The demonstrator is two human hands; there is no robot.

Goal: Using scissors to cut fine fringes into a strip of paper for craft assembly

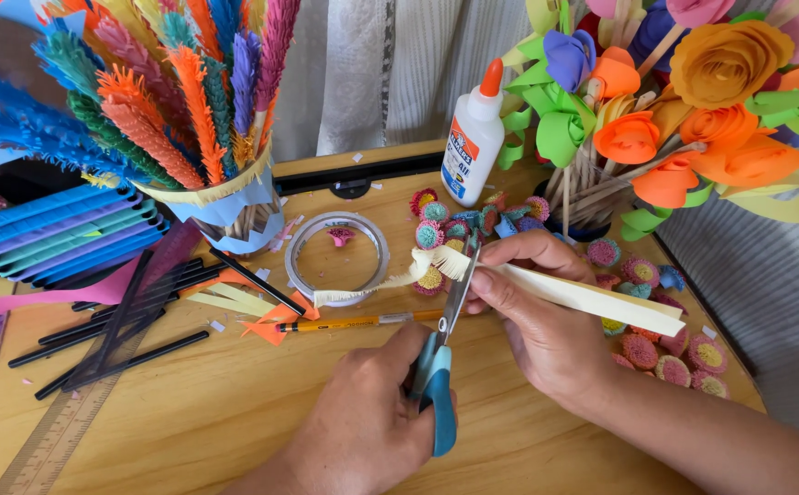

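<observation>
A wooden counter (235, 412) with a light, warm grain fills the lower and middle part of the frame, its far edge running across the upper middle, where a dark slot with a black fitting (354, 179) is set into the wood. Behind that edge, at the top centre, hangs a pale curtain (372, 64) in soft vertical folds, partly sheer. At the right side of the frame the counter's angled edge gives way to a grey-white woven surface (775, 284) with fine horizontal ribs. Bright, even daylight falls over the whole scene, and shadows are soft.
</observation>
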